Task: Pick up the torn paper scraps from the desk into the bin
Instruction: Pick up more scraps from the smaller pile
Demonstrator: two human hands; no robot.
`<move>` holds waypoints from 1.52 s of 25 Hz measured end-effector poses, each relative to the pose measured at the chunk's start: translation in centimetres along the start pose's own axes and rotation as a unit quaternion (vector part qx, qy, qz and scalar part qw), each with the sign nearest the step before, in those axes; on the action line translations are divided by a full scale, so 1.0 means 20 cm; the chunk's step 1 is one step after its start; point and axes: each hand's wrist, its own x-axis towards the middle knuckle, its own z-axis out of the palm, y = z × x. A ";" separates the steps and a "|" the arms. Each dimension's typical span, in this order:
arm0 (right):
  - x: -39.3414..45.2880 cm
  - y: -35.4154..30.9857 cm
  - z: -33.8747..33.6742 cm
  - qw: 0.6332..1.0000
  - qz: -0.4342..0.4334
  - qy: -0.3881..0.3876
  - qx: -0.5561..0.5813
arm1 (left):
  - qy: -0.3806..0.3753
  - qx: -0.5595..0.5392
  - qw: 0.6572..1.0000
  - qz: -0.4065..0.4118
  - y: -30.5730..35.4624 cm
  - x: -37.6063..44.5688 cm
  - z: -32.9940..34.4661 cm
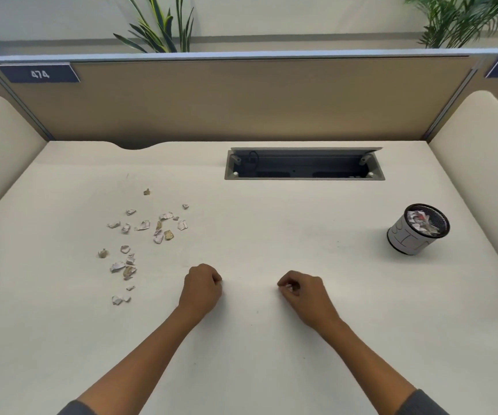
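Several torn paper scraps (143,235), white and tan, lie scattered on the left half of the white desk (271,235). A small round bin (403,239) wrapped in white paper stands at the right, with crumpled paper inside. My left hand (202,287) rests on the desk near the front middle, fingers curled into a fist and holding nothing; the nearest scraps lie to its left. My right hand (303,293) rests beside it, fingers also curled, holding nothing. The bin is well to the right of my right hand and farther back.
An open cable tray (303,164) is sunk into the desk at the back. A tan partition (241,100) closes the rear, with cream side panels left and right. Plants stand behind it.
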 end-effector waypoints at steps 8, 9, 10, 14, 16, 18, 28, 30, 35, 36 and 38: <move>0.09 0.25 -0.75 0.961 0.073 0.251 0.088 | -0.051 -0.109 0.992 0.047 0.47 -0.01 0.18; 0.11 0.29 -0.85 0.955 0.074 0.279 0.073 | -0.056 -0.116 0.990 0.054 0.53 -0.01 0.21; 0.12 0.32 -0.93 0.949 0.073 0.302 0.052 | -0.062 -0.122 0.989 0.062 0.60 -0.01 0.23; 0.23 0.43 -1.15 0.941 0.076 0.329 -0.013 | -0.085 -0.151 0.980 0.096 0.89 0.01 0.30; 0.29 0.48 -1.19 0.943 0.072 0.318 -0.064 | -0.099 -0.170 0.974 0.111 1.03 0.01 0.33; 0.34 0.50 -1.22 0.947 0.080 0.295 -0.104 | -0.111 -0.190 0.967 0.128 1.17 0.01 0.35; 0.36 0.51 -1.37 0.967 0.112 0.222 -0.052 | -0.172 -0.275 0.942 0.088 1.76 0.15 0.44; 0.33 0.53 -1.39 0.964 0.126 0.233 0.024 | -0.196 -0.311 0.929 0.037 1.84 0.20 0.50; 0.30 0.61 -1.39 0.925 0.151 0.245 0.249 | -0.248 -0.354 0.902 -0.014 1.98 0.28 0.61; 0.30 0.61 -1.39 0.918 0.148 0.245 0.274 | -0.256 -0.357 0.898 -0.019 2.01 0.28 0.60; 0.29 0.60 -1.39 0.911 0.144 0.249 0.296 | -0.271 -0.369 0.889 -0.019 2.04 0.26 0.57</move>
